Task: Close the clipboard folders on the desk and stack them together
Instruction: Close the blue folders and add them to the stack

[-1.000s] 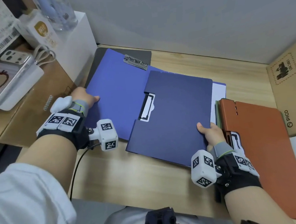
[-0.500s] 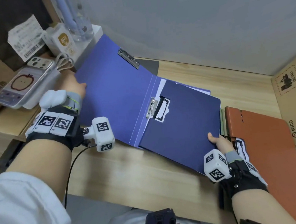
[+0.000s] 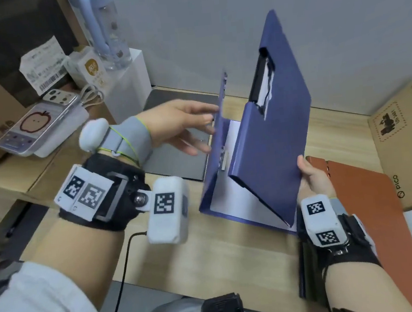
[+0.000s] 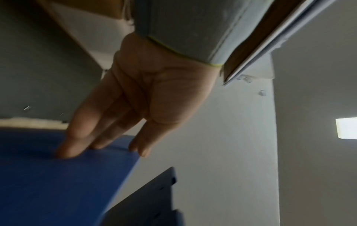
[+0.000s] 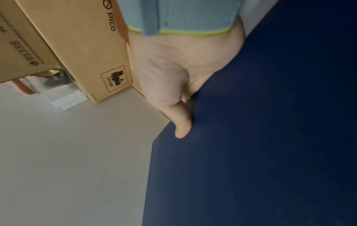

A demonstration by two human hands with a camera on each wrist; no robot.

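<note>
Lower right of the head view: right hand (image 3: 313, 182) gripping the edge of the dark navy plastic clipboard folder (image 3: 273, 148), thumb pinned on its face, propping it steep, probably to clear room underneath. Centre frame: left hand (image 3: 179, 130), fingers straight and loosely spread, fingertips (image 4: 65, 151) pushing the brighter blue folder cover (image 3: 218, 129) upright, seemingly mid-swing to fold shut over the white sheet. Both still on the pale wooden desk (image 3: 235, 252). Flat at right edge: closed orange-brown folder (image 3: 365, 205), likely the stacking spot. Further right: tan cardboard box (image 3: 406, 139) reading "PICO" and "UN 3481". Upper left: barcode label, too blurry to read.
</note>
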